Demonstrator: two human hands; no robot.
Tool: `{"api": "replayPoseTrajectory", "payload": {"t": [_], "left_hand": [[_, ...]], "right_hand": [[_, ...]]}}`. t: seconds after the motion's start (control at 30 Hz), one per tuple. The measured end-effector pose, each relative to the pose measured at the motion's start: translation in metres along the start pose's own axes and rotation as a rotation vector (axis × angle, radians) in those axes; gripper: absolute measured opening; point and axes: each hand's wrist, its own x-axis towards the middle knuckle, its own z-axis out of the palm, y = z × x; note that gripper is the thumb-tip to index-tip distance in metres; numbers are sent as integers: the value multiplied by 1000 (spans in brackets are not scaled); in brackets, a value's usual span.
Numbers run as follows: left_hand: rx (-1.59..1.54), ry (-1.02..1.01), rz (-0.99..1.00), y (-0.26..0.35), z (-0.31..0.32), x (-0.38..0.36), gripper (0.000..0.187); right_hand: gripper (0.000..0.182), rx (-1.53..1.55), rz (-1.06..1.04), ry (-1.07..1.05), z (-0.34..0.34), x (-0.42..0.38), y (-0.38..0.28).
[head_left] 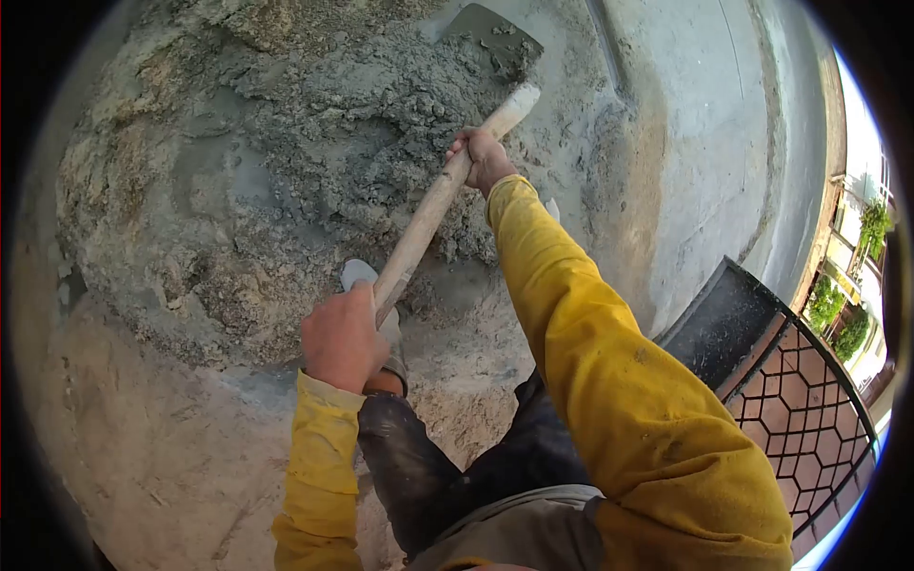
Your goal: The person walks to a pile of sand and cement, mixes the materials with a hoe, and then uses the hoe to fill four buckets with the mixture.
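Observation:
A long wooden handle point(424, 224) runs diagonally between my hands. My left hand point(343, 335) is wrapped round its lower end, near my knee. Farther up, my right hand point(482, 160) grips the handle close to its far end. Just beyond that end lies a flat metal blade point(492, 40), smeared with grey mix; the joint between blade and handle is hard to make out. Wet grey mortar point(352, 124) is heaped on the ground to the left of the handle and under it.
My shoe point(359, 274) stands at the mortar's near edge. A black metal frame with lattice point(800, 400) is at the lower right. Smooth grey concrete point(709, 143) extends along the right, with green plants point(874, 228) beyond it.

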Motion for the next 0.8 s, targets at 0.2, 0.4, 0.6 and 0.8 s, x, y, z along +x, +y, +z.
{"api": "replayPoseTrajectory", "payload": {"t": [0.2, 0.4, 0.6, 0.8], "left_hand": [[-5, 9, -95, -80, 3, -122, 23], [-64, 114, -274, -157, 142, -243, 16], [40, 132, -93, -99, 144, -195, 18], [72, 245, 365, 54, 89, 21, 19]], "right_hand": [[19, -83, 35, 56, 31, -129, 113], [38, -52, 176, -87, -19, -221, 225], [19, 67, 28, -49, -84, -219, 139], [14, 306, -255, 190, -170, -63, -25]]}}
